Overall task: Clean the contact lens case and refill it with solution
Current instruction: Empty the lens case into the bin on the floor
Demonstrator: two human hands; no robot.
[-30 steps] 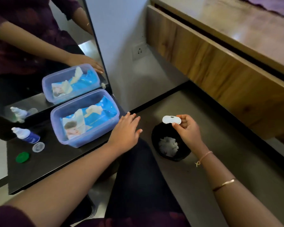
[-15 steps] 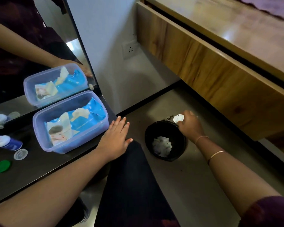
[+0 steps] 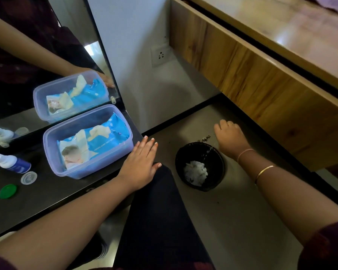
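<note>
The left hand (image 3: 140,168) is laid flat, fingers straight, at the edge of the black shelf (image 3: 47,201) at centre frame, just beside the blue tub (image 3: 86,169) of wet wipes (image 3: 105,139); nothing is held. The right hand (image 3: 231,139) is seen from the back, right of centre, at the far rim of the black bin (image 3: 220,164), fingers bent away from view. Its grip cannot be told, and the lens case cannot be made out. The solution bottle (image 3: 10,163), clear cap (image 3: 28,177) and green cap (image 3: 7,190) are noted on the shelf at lower left.
</note>
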